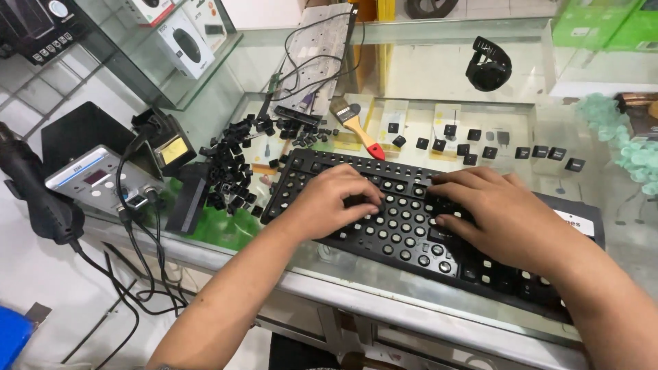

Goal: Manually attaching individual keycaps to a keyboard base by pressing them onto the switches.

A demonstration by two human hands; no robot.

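glass counter (411, 68) over pale tiled floor (41, 274).

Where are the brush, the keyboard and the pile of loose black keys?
brush (356, 125): head view, on its wooden handle.
keyboard (401, 233): head view, on its bare middle rows.
pile of loose keys (229, 168): head view, on the heap's middle.

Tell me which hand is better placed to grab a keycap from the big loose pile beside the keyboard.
Probably the left hand. It rests on the keyboard's left half, nearer the heap of black keycaps off its left end. The right hand sits farther right and would have to cross over the left.
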